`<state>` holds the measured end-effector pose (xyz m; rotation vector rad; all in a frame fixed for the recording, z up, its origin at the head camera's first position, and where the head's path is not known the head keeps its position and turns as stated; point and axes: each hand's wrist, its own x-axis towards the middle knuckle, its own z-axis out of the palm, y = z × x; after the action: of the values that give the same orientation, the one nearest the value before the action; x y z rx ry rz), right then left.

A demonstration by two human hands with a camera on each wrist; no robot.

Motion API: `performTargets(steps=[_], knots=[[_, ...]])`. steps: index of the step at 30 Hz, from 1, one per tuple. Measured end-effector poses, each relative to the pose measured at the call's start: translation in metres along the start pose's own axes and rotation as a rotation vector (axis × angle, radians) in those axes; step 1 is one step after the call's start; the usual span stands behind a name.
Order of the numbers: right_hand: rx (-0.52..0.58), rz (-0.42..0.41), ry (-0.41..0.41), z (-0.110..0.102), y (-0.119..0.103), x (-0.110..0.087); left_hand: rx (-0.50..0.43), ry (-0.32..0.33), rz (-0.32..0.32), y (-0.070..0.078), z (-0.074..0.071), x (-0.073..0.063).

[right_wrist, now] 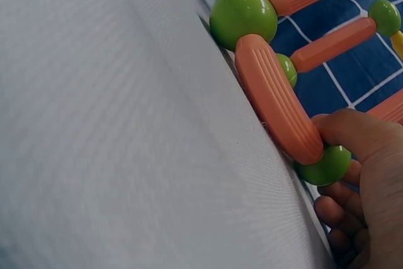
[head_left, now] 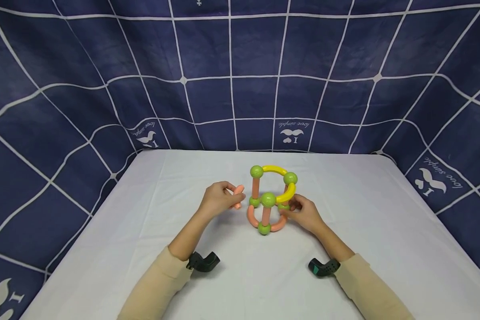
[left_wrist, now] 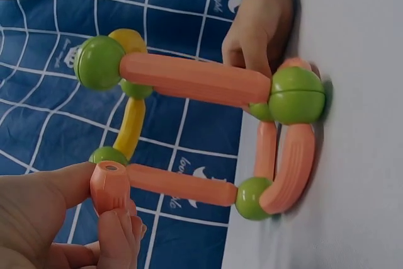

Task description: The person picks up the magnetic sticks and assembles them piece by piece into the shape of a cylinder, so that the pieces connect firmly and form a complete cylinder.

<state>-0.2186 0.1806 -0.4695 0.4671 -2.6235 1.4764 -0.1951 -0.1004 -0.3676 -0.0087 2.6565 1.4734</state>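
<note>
A toy frame of green balls [head_left: 268, 199] and rods stands on the white table. Orange curved rods [head_left: 251, 215] link its lower balls, and straight orange rods [left_wrist: 195, 79] rise to the upper balls. Two yellow curved rods [head_left: 274, 169] run along the top, with a gap on the left side. My left hand [head_left: 220, 198] pinches a loose orange rod [left_wrist: 111, 187] between thumb and fingers, just left of the frame; a small hole shows in its end. My right hand [head_left: 306, 215] grips the lower right green ball [right_wrist: 324, 167], thumb at the end of a curved rod.
The white cloth-covered table [head_left: 240, 275] spreads around the frame. A dark blue curtain with white grid lines [head_left: 256, 49] hangs behind and along both sides. Dark devices [head_left: 203, 262] sit on both wrists, below beige sleeves [head_left: 160, 284].
</note>
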Motion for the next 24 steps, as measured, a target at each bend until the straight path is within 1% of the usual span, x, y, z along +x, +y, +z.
performTargets(steps=[2, 6, 10, 16, 24], knots=[[0.001, 0.005, -0.002, 0.0, -0.001, 0.0, 0.008, 0.003, 0.005, 0.003, 0.002, 0.0], [0.0, 0.007, -0.001, 0.0, -0.001, -0.001, 0.012, 0.019, 0.033, 0.011, 0.004, 0.0], [-0.005, -0.001, 0.002, -0.001, 0.0, -0.001, -0.008, 0.031, 0.063, 0.018, 0.005, 0.001], [0.006, -0.003, 0.0, -0.001, 0.001, -0.001, -0.024, 0.039, 0.087, 0.027, 0.009, 0.004], [0.001, -0.004, -0.001, 0.0, -0.001, 0.0, -0.035, 0.078, 0.082, 0.035, 0.014, 0.006]])
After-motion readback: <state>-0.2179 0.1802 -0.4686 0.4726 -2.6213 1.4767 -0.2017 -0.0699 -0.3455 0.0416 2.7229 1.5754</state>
